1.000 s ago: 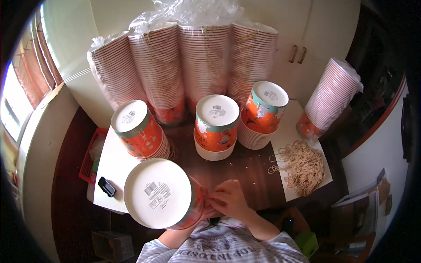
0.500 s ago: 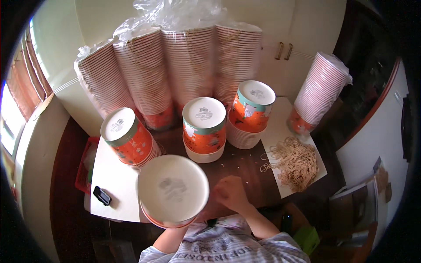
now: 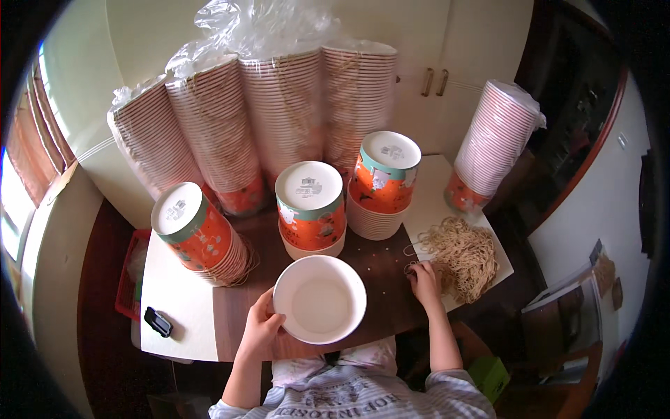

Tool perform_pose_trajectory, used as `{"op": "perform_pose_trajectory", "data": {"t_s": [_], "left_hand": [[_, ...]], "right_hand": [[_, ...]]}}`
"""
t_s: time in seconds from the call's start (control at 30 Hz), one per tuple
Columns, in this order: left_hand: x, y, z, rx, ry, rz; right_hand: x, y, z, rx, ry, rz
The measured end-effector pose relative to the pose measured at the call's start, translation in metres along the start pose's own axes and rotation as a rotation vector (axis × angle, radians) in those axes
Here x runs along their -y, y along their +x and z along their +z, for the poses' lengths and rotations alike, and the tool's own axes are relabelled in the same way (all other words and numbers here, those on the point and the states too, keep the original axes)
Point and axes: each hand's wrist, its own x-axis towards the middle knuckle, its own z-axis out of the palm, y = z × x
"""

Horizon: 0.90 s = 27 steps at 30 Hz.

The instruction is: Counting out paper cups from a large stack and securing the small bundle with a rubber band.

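So the paper tub (image 3: pixel 319 300) should be a lightweight, I'd guess: thin stiff card, a bit slick inside, and likely to buckle if you squeeze the wall hard. I'd take it by the rim, where the rolled edge looks firmest, or cradle it low with a palm.

Rim's what the left hand (image 3: pixel 264 318) has anyway. Grip's closed on the tub's left side, thumb at the edge, the other fingers partly hidden behind. Tub's mouth-up at the near edge of the desk (image 3: pixel 384 307) (can't tell whether it's touching the wood).

Looks-wise: round, plain white inside, flat white bottom, pale lip. Its outer wall is hidden, but the upturned tubs (image 3: pixel 312 216) just behind are orange with a green band.

Right hand (image 3: pixel 424 279) is beside the tan string pile (image 3: pixel 466 262), fingers curled in near some loose loops. Can't tell if a strand's pinched. String looks soft, limp and tangle-happy; I'd grab a loose end.
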Motion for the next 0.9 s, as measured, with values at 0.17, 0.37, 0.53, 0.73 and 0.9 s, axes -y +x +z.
{"op": "perform_pose_trajectory", "data": {"t_s": [0.17,0.37,0.53,0.73,0.9], "left_hand": [[0.007,0.011,0.008,0.069,0.078,0.052],[0.001,0.01,0.015,0.067,0.021,-0.007],[0.006,0.001,0.018,-0.192,0.306,0.304],[-0.018,-0.013,0.037,-0.22,0.482,0.627],[-0.03,-0.026,0.047,0.259,0.293,0.536]], "right_hand": [[-0.017,0.006,0.016,0.161,-0.083,0.065],[0.003,0.002,-0.002,0.119,0.04,-0.072],[0.045,0.003,-0.05,0.027,1.239,0.085],[0.083,0.004,-0.087,0.08,1.759,0.029],[0.117,-0.005,-0.098,0.198,1.821,0.016]]}}
